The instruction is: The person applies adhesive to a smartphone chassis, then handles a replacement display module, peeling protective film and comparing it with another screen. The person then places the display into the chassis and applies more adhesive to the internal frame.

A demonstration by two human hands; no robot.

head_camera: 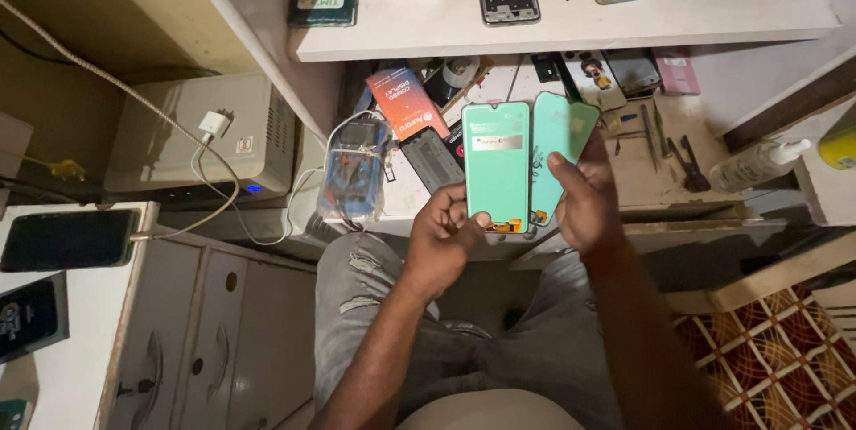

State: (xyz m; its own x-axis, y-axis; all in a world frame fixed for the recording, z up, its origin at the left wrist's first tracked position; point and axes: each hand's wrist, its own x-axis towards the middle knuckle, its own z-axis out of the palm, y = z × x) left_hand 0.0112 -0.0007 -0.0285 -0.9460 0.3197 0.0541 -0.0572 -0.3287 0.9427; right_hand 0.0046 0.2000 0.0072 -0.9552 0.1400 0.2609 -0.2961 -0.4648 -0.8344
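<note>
Fingers (pixel 464 216) of the left hand (pixel 443 238) are closing round the lower edge of a green-backed phone display panel (pixel 496 162), thumb lying across its bottom corner, the panel standing upright directly above the fingertips. Fingers of the right hand (pixel 580 202) are curling onto a second green panel (pixel 560 140), which is fanning out behind and to the right of the first — a third green edge (pixel 587 122) is showing just past it, though how many panels the right hand is holding cannot be told for certain. Small orange flex connectors (pixel 508 226) are hanging at the panels' lower ends, between the two thumbs. Beyond the fingertips, a cluttered workbench (pixel 642 180) is carrying a red-orange box (pixel 406 102), a blue device with wires (pixel 352 167), a dark phone frame (pixel 432 161) and hand tools (pixel 687 162). Further past the fingers, a white shelf (pixel 571 33) is bearing phones and cases. Well left of the left fingers, a dark phone (pixel 69 240) is lying plugged into a cable.
</note>
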